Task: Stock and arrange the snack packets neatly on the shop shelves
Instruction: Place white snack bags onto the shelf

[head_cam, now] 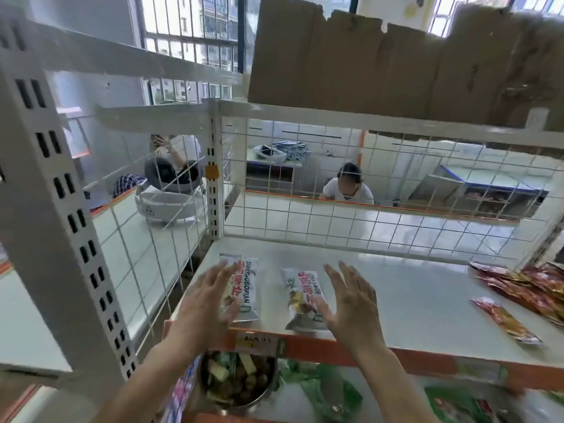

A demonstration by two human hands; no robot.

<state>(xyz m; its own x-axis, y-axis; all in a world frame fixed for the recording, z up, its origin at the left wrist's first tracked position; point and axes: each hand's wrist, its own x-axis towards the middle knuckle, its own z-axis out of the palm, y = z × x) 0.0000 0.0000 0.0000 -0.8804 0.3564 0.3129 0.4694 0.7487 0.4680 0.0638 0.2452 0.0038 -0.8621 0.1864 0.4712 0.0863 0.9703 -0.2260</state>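
Shelf (412, 300): white, under palms.
Hands: left hand (210, 303), right hand (351, 303) splayed, empty.
Risk: nudge tips packet (300, 288) by right thumb off edge.

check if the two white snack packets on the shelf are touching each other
Apart. The head view shows a strip of bare shelf running between the left white packet and the right white packet.

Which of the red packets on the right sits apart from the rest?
The lone red packet closest to the shelf's orange front edge. It lies by itself, slanted, while the other red packets overlap in a heap behind it.
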